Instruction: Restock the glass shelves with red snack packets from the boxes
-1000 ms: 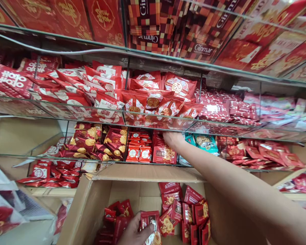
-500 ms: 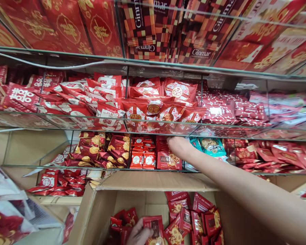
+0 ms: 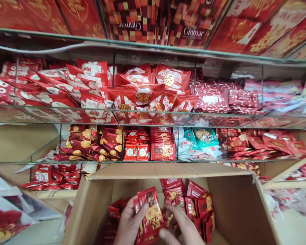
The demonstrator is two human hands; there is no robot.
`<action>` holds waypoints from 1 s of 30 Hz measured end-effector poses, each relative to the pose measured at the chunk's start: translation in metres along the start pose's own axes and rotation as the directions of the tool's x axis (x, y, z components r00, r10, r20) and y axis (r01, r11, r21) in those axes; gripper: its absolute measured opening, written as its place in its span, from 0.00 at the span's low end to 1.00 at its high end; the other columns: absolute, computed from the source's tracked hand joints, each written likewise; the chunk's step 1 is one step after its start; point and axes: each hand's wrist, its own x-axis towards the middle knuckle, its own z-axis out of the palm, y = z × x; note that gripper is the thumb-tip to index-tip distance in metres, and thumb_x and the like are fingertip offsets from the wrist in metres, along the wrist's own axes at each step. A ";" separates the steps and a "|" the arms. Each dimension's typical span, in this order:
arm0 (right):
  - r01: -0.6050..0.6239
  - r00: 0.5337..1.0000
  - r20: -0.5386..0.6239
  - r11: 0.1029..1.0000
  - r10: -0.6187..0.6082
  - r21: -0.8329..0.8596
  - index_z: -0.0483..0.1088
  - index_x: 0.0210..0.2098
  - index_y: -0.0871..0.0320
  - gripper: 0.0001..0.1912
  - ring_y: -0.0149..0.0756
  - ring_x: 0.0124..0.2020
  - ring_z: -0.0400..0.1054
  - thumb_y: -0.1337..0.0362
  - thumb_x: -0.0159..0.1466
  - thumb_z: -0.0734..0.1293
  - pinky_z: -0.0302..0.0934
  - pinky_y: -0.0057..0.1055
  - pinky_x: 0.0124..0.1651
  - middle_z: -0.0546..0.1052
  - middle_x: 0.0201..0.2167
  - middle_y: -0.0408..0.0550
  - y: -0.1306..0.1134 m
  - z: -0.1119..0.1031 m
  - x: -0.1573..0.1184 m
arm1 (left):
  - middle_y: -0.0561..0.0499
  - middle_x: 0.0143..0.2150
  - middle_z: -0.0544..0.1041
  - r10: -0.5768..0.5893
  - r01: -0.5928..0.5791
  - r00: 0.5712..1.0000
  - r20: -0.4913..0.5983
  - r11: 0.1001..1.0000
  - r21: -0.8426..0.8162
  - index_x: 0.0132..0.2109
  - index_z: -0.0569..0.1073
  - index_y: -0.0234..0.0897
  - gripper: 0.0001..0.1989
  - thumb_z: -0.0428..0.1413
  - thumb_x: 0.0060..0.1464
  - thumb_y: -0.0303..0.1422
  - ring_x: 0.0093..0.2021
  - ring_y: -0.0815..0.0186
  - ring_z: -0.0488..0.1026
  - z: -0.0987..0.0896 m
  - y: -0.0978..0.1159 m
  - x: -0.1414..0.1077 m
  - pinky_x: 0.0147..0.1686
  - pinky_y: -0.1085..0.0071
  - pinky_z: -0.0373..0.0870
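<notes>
Over the open cardboard box (image 3: 244,204), my left hand (image 3: 130,221) grips a few red snack packets (image 3: 151,211) with pictures of biscuits and nuts, its thumb across the front one. Just to the right, my right hand (image 3: 182,226) has its fingers apart and holds nothing that I can see; it is close to the loose red packets (image 3: 206,206) in the box. More packets lie at the box's left side, partly hidden behind my left hand. On the shelf behind stands a stack of matching red packets (image 3: 163,151).
Glass shelves (image 3: 142,117) with dividers carry rows of red packets. Teal packets (image 3: 206,137) lie right of the matching stack, small red-and-white packets (image 3: 137,151) left of it. A white cable (image 3: 40,51) runs along the upper shelf. A clear bag (image 3: 5,217) stands at lower left.
My right hand has come down from the packet stack on the shelf into the box, beside my left hand. The left hand has risen with its packets, and the view has shifted slightly.
</notes>
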 end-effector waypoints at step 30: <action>-0.518 0.843 0.304 0.518 0.444 0.680 0.63 0.29 0.60 0.14 0.28 0.23 0.61 0.54 0.53 0.65 0.58 0.25 0.25 0.68 0.24 0.41 0.011 0.012 -0.005 | 0.52 0.31 0.76 -0.088 0.078 0.992 0.090 0.991 0.108 0.38 0.67 0.39 0.12 0.58 0.43 0.33 0.30 0.64 0.73 0.001 -0.011 -0.011 0.31 0.70 0.68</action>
